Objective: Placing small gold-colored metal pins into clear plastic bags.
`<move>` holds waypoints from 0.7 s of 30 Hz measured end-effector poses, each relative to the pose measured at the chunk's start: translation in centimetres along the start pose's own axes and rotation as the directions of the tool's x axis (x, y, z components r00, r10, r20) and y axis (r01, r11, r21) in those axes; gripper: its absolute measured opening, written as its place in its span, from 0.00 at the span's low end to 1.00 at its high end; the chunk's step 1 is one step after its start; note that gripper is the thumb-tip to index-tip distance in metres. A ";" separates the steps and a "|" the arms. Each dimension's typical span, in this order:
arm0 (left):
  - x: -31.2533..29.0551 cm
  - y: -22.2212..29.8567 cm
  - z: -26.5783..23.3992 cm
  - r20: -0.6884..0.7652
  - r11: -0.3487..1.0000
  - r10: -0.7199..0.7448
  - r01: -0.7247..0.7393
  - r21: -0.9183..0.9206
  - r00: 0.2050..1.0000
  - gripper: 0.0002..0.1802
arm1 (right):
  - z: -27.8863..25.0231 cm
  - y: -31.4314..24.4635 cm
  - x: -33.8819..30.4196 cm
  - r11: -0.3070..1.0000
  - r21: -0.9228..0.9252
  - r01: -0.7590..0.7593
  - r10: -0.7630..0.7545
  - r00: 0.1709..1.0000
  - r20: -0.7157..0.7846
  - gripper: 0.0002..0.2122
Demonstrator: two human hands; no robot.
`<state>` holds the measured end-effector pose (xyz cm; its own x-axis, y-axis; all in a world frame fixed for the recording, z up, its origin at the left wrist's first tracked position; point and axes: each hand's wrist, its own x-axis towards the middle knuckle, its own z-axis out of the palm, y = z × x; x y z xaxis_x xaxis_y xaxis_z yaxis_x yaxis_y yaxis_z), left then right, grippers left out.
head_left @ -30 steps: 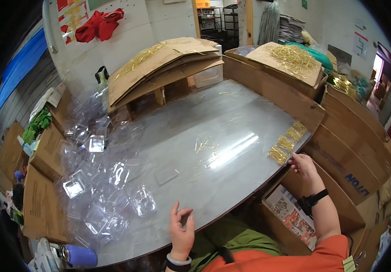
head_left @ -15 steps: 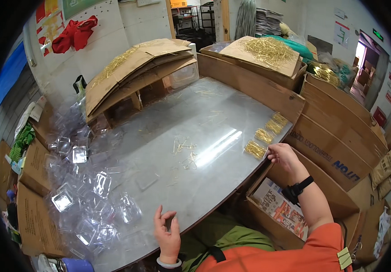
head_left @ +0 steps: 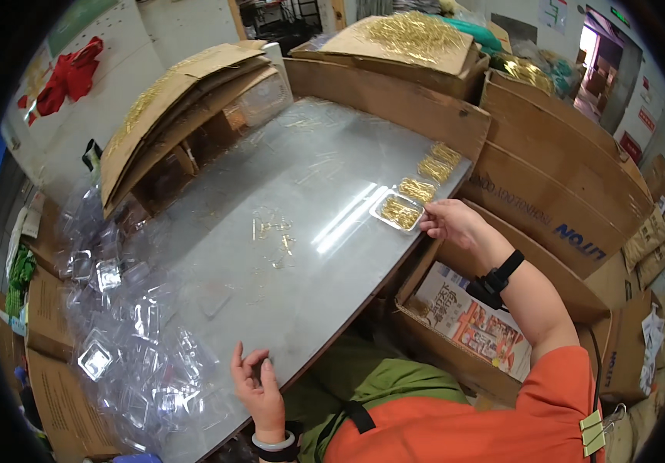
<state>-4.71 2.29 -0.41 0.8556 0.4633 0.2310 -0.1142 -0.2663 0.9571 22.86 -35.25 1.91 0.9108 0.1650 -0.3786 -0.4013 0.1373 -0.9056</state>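
Note:
At the table's right edge my right hand [head_left: 454, 224] pinches the near right corner of a small clear plastic box [head_left: 376, 214] filled with gold-coloured wire pins [head_left: 400, 212]. Behind that box, several more filled boxes form a row running away to the far right, the closest one being a clear box of gold pins [head_left: 417, 190]. My left hand [head_left: 260, 390] hovers over the near edge of the grey table [head_left: 325, 293], its fingers loosely bent and apart, with nothing in it. Loose gold pins [head_left: 278, 228] lie scattered at mid-table.
A heap of clear plastic boxes [head_left: 155, 370] covers the table's left side. Stacked cardboard sheets [head_left: 194, 100] on a cardboard stand hold more pins at the back left. Another pile of pins [head_left: 417, 35] sits at the back. An open carton [head_left: 417, 297] stands below my right forearm.
The view has shifted, so the table sits higher and further left. The nearest filled box now shows its clear rim and looks pulled slightly apart from the row, with my right hand on it.

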 end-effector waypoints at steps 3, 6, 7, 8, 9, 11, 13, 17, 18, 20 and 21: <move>0.1 -0.3 0.1 -0.002 1.000 0.011 -0.011 0.010 1.000 0.32 | -0.7 0.5 -1.1 0.999 0.036 0.038 -0.039 0.998 0.046 0.08; 0.1 -0.2 0.2 -0.014 0.999 0.006 -0.006 0.037 1.000 0.31 | -1.7 1.6 -1.3 0.997 0.059 0.054 -0.059 0.995 0.082 0.07; 0.2 -0.2 0.3 -0.017 0.999 0.011 -0.010 0.049 1.000 0.31 | -2.3 1.9 -1.5 0.995 0.078 0.054 -0.062 0.993 0.099 0.07; 0.3 -0.2 0.6 -0.039 0.996 0.033 -0.030 0.079 0.999 0.30 | -2.9 2.1 -1.7 0.994 0.098 0.054 -0.065 0.991 0.116 0.07; 0.3 -0.1 0.7 -0.045 0.995 0.027 -0.022 0.100 0.999 0.30 | -3.2 2.3 -2.1 0.992 0.114 0.051 -0.066 0.989 0.135 0.07; 0.2 0.2 0.7 -0.061 0.989 0.015 -0.006 0.146 0.998 0.30 | -4.1 2.4 -3.2 0.991 0.122 0.055 -0.075 0.984 0.160 0.08; 0.0 0.1 0.5 -0.062 0.988 0.019 -0.010 0.152 0.998 0.31 | -5.3 2.2 -5.6 0.993 0.096 0.074 -0.091 0.979 0.184 0.08; 0.1 -0.6 0.7 -0.091 0.986 0.016 -0.001 0.169 0.996 0.31 | -9.3 4.2 -9.3 0.994 0.105 0.029 -0.049 0.980 0.192 0.07; 0.1 -0.4 0.8 -0.103 0.982 0.020 0.000 0.188 0.995 0.30 | -10.4 5.4 -9.6 0.994 0.108 0.009 -0.030 0.981 0.194 0.07; 0.1 -0.3 0.8 -0.096 0.972 0.032 -0.008 0.237 0.995 0.30 | -12.9 8.6 -9.3 0.993 0.117 -0.028 0.004 0.980 0.197 0.07; 0.1 -0.4 0.9 -0.102 0.969 0.032 -0.006 0.248 0.994 0.30 | -14.1 10.1 -8.9 0.993 0.102 -0.057 0.038 0.984 0.175 0.07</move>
<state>-4.12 1.64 -0.89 0.7952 0.5386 0.2783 0.0098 -0.4704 0.8824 12.05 -49.06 -6.57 0.8637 0.3380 -0.3739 -0.4603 0.2267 -0.8583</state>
